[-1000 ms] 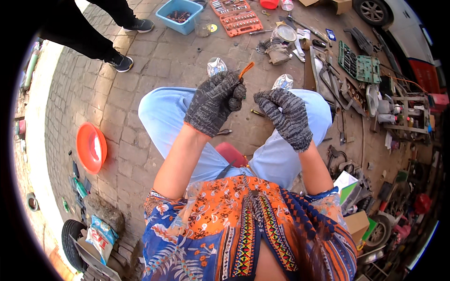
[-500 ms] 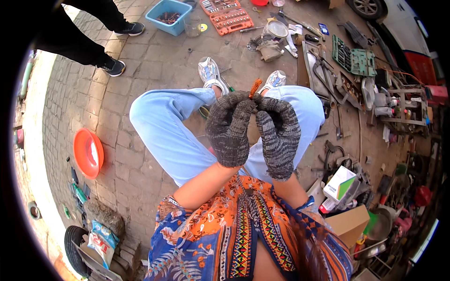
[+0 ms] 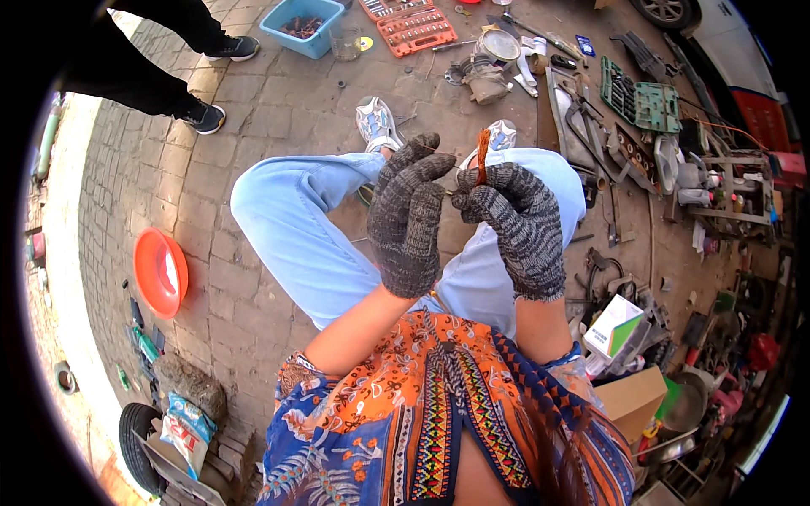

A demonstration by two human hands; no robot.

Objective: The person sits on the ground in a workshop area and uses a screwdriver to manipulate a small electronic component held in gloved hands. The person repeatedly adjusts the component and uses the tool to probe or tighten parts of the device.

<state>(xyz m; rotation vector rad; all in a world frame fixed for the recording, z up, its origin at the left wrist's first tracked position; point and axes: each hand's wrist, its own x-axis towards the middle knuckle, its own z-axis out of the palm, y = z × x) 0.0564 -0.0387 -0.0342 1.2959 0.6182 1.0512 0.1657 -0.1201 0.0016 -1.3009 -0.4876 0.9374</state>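
My right hand (image 3: 516, 221), in a dark grey knitted glove, is closed with thumb and fingers pinching a short bundle of copper wire (image 3: 483, 156). The bundle stands upright above the fingertips. To its left, my left hand (image 3: 409, 215) wears a matching glove; its fingers are stretched out and apart, with the thumb separate from them. By its fingertips a thin copper-coloured strand (image 3: 439, 152) shows against the ground, too fine to trace fully. A gap lies between the two hands, which are raised over my lap in light blue jeans (image 3: 295, 219).
Ahead are a blue basin (image 3: 325, 44) of copper-coloured pieces, an orange socket set (image 3: 418, 32) and a metal motor part (image 3: 485, 78). A red basin (image 3: 148, 274) lies left. Tools, a green toolbox (image 3: 662, 108) and a cardboard box (image 3: 631, 403) crowd the right. Another person's legs (image 3: 126, 67) stand upper left.
My hands have drawn apart. The left fingers have straightened and spread away from the wire bundle; my right hand has moved slightly right with it, and more of the bundle shows.
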